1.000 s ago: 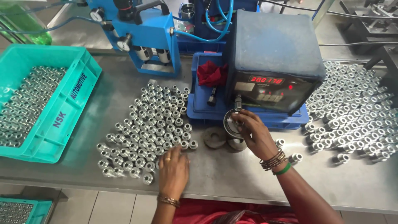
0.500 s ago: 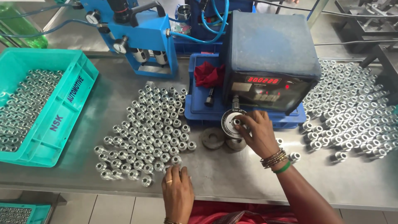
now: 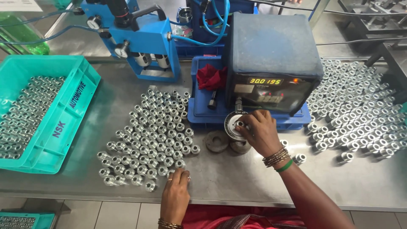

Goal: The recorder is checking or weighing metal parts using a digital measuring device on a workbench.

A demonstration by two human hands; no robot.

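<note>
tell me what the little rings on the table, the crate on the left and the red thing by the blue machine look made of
Little rings: bare metal, probably steel, going by their bright silvery shine. Crate: moulded plastic, teal, with a matte ribbed wall and a smooth sheen. Red thing: cloth, it seems, soft and crumpled into folds. The left hand touches the rings' near edge; the right hand rests on a round metal disc.

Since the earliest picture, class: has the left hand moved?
Yes. The left hand has drawn back towards the table's near edge, at the cluster of metal parts.

A right hand presses a small metal fitting onto a round gauge fixture; the left hand rests beside clustered fittings on the counter.
</note>
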